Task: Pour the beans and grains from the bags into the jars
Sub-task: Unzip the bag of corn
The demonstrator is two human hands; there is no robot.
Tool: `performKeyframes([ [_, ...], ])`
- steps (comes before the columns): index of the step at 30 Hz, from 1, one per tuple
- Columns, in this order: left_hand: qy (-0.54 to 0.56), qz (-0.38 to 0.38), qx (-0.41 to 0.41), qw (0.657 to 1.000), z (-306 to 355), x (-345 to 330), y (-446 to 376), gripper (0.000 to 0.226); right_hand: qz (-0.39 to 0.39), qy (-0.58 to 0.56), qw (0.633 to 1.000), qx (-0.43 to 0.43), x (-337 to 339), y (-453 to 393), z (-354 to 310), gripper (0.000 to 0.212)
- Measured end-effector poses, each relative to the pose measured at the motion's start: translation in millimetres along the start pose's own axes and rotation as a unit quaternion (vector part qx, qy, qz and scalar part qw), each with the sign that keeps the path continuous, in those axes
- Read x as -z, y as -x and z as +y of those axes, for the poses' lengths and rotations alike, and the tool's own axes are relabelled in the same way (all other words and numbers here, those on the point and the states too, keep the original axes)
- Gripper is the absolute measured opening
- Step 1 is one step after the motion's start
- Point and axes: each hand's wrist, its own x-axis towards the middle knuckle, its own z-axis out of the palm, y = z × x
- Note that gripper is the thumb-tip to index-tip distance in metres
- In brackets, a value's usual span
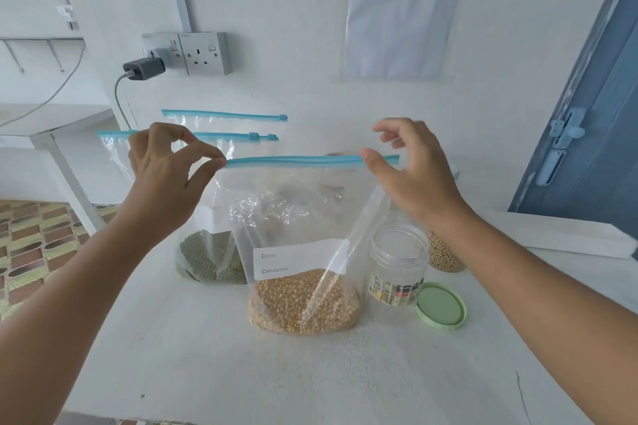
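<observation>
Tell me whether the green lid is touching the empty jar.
Cannot tell. In the head view the green lid lies flat on the table just right of the empty jar, its edge meeting the jar's outline, but no clear gap or contact shows.

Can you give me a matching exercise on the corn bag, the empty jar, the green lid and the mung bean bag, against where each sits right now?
Things:
1. corn bag
2. empty jar
3. green lid
4. mung bean bag

States:
A. lying flat on the table, right of the jar
B. pinched at both top corners by the left hand and right hand
C. standing behind and left of the held bag
D. upright, open, nothing inside

Pairs: 1-B, 2-D, 3-A, 4-C
</observation>
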Motion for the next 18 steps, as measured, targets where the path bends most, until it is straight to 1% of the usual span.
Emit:
performKeyframes([
  [1,0.0,0.0,0.0,1.0,0.9,-1.2,-0.1,0.02,-0.028,0.05,0.997,0.046,-1.1,-6.8,-9.0,0.033],
  [2,0.0,-0.001,-0.001,1.0,1.8,-2.3,-0.1,0.02,-0.072,0.1,0.99,0.069,-3.1,-13.8,-19.4,0.035],
  [4,0.005,0.002,0.002,1.0,4.1,-2.0,0.3,0.019,-0.185,0.185,0.963,0.063,-9.7,-26.8,-36.6,0.037],
  [5,0.009,0.007,0.007,1.0,6.1,-1.1,1.2,0.019,-0.235,0.2,0.95,0.047,-13.8,-31.4,-43.0,0.034],
  [6,0.013,0.012,0.014,1.0,8.8,-0.1,2.6,0.02,-0.269,0.196,0.943,0.03,-18.1,-34.2,-47.1,0.028],
  [8,0.026,0.025,0.038,0.999,20.3,4.3,9.3,0.023,-0.288,0.179,0.941,0.023,-24.7,-35.2,-49.8,0.016],
  [11,0.07,0.052,0.085,0.993,50.3,13.4,29.6,0.029,-0.275,0.157,0.948,0.028,-28.5,-32.0,-51.0,0.013],
  [12,0.103,0.041,0.097,0.989,63.4,16.6,37.7,0.028,-0.274,0.142,0.951,0.024,-28.3,-31.2,-52.3,0.012],
  [13,0.158,0.005,0.122,0.98,77.7,18.8,44.9,0.027,-0.275,0.126,0.953,0.018,-28.4,-31.0,-53.6,0.012],
  [14,0.233,-0.047,0.165,0.957,91.0,18.5,50.1,0.029,-0.278,0.111,0.954,0.01,-28.3,-31.1,-55.4,0.012],
  [15,0.315,-0.091,0.22,0.919,103.1,17.2,52.6,0.034,-0.285,0.096,0.954,0.001,-28.3,-31.2,-57.8,0.014],
  [17,0.425,-0.128,0.338,0.83,118.8,12.4,51.1,0.039,-0.294,0.056,0.954,-0.025,-27.9,-31.3,-63.4,0.02],
  [18,0.455,-0.127,0.384,0.794,123.0,9.7,47.6,0.041,-0.296,0.035,0.954,-0.037,-27.0,-31.1,-66.5,0.024],
])
